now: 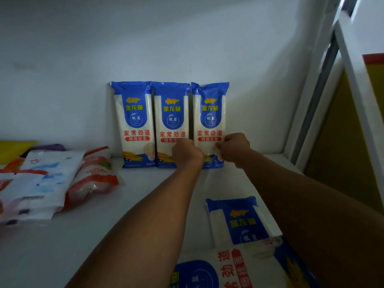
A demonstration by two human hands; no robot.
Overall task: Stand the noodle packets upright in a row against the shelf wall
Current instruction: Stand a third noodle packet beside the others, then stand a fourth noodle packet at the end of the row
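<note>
Three blue-and-white noodle packets stand upright side by side against the white back wall: the left packet, the middle packet and the right packet. My left hand is curled at the lower left edge of the right packet, overlapping the middle one. My right hand pinches the lower right edge of that right packet. Two more packets lie flat near me: one at the right, another at the bottom edge.
The white shelf holds a heap of red, white and blue bags at the left. A white upright frame and a yellow panel stand at the right.
</note>
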